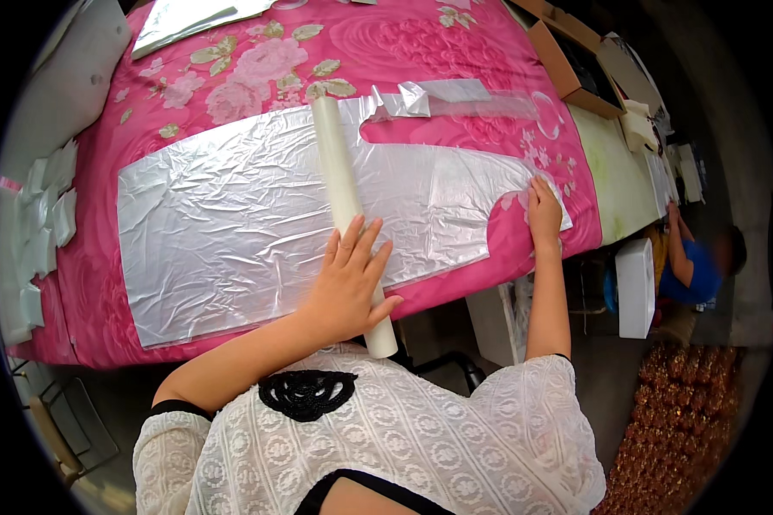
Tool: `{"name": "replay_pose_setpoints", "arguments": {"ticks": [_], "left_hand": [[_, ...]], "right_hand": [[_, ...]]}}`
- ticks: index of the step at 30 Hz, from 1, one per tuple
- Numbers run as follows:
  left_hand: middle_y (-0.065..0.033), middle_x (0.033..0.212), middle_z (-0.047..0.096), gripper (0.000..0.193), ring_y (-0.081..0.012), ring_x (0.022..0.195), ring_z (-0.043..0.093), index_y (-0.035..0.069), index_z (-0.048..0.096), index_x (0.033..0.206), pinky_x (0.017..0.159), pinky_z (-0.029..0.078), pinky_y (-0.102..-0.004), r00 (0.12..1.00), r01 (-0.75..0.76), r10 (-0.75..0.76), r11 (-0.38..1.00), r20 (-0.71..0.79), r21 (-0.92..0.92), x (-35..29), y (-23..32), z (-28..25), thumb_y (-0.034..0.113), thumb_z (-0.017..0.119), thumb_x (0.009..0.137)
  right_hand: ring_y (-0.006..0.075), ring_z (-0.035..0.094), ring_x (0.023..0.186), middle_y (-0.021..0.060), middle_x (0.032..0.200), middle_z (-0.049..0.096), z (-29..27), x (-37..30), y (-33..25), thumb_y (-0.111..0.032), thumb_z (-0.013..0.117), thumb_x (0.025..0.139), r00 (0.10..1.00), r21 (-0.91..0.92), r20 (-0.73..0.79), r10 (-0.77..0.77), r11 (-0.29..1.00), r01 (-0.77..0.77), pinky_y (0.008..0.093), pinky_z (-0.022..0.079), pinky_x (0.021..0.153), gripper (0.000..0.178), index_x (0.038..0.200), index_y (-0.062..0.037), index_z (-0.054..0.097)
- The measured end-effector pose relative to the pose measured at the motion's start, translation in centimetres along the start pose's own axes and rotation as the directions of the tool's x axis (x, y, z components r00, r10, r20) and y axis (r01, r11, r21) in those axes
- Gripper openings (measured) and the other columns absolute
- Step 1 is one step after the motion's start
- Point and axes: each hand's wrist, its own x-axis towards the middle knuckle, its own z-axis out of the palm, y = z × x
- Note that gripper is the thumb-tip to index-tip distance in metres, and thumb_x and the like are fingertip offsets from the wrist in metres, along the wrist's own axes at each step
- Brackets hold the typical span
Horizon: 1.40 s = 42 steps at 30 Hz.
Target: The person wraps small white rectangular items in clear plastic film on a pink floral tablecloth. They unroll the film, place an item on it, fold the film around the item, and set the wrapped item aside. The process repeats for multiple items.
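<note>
A thin, clear plastic apron (pixel 223 215) lies spread on the pink flowered cloth, wrinkled, with curved cut-outs toward its right end. Across its middle rests a long white tube (pixel 338 163), running from the far edge of the apron back toward my body. My left hand (pixel 348 275) lies on the near part of this tube, fingers spread. At the right end of the apron my right hand (pixel 544 212) is closed, its fingertips pinching the plastic edge. One narrow strap of the apron is crumpled at the far side.
Folded white plastic pieces (pixel 47 215) are piled at the left edge. A flat stack of silvery film (pixel 189 21) lies at the far left. An open cardboard box (pixel 575 69) stands at the far right. Beyond the table's right side a person in blue (pixel 694 270) sits near a white box (pixel 636 287).
</note>
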Motion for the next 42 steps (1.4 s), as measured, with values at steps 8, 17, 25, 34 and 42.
{"name": "replay_pose_setpoints", "arguments": {"ticks": [8, 17, 25, 34, 42], "left_hand": [[-0.0190, 0.140, 0.031, 0.057, -0.0351, 0.132, 0.026, 0.000, 0.042, 0.127, 0.105, 0.023, -0.0466, 0.980, -0.117, 0.069, 0.959, -0.189, -0.260, 1.0, 0.9, 0.2, 0.022, 0.064, 0.079], [-0.0139, 0.127, 0.048, 0.042, -0.0273, 0.123, 0.041, -0.002, 0.047, 0.122, 0.101, 0.034, -0.0383, 0.975, 0.033, -0.167, 0.761, -0.147, -0.647, 0.8, -0.8, -2.2, 0.015, 0.058, 0.085], [-0.0171, 0.136, 0.038, 0.050, -0.0370, 0.132, 0.026, 0.000, 0.050, 0.119, 0.106, 0.025, -0.0483, 0.976, -0.217, 0.216, 0.974, -0.011, -0.062, 0.8, -0.6, -0.5, 0.029, 0.061, 0.080], [-0.0129, 0.128, 0.048, 0.044, -0.0283, 0.118, 0.047, 0.000, 0.048, 0.120, 0.099, 0.037, -0.0389, 0.995, 0.026, -0.077, 0.781, -0.055, -0.624, 1.5, 0.3, -1.9, 0.023, 0.061, 0.084], [-0.0094, 0.087, 0.063, 0.027, -0.0159, 0.079, 0.063, -0.002, 0.059, 0.099, 0.072, 0.051, -0.0293, 0.831, 0.493, -0.321, 0.051, 0.454, -0.868, 0.2, -2.7, -5.2, 0.022, 0.062, 0.086]], "right_hand": [[0.0283, 0.058, 0.086, 0.0084, 0.088, 0.063, -2.4, -2.4, -12.5, -0.007, 0.070, 0.065, 0.928, 0.090, -0.278, -0.248, 0.955, 0.282, 0.0374, 0.043, 0.077, 0.013, 0.071, -0.0059, 0.059], [0.0328, 0.054, 0.104, 0.0144, 0.110, 0.059, -1.2, -4.7, -21.2, -0.012, 0.066, 0.075, 0.954, 0.432, -0.124, -0.273, 0.851, 0.300, 0.0392, 0.041, 0.090, 0.026, 0.097, -0.0032, 0.057], [0.0306, 0.057, 0.100, 0.0160, 0.105, 0.063, 0.5, 0.6, -0.4, -0.019, 0.064, 0.078, 0.993, 0.057, -0.118, 0.006, 0.998, 0.000, 0.0377, 0.042, 0.089, 0.029, 0.101, -0.0007, 0.063], [0.0259, 0.059, 0.069, 0.0067, 0.074, 0.062, -4.3, -3.3, -16.3, -0.009, 0.068, 0.072, 0.995, 0.279, -0.081, -0.054, 0.957, 0.075, 0.0361, 0.044, 0.063, 0.011, 0.074, -0.0052, 0.058], [0.0254, 0.061, 0.076, 0.0074, 0.086, 0.062, -5.5, -11.0, -27.7, -0.015, 0.071, 0.072, 0.715, 0.715, 0.169, -0.678, 0.584, 0.385, 0.0352, 0.046, 0.069, 0.025, 0.093, -0.0066, 0.060]]}}
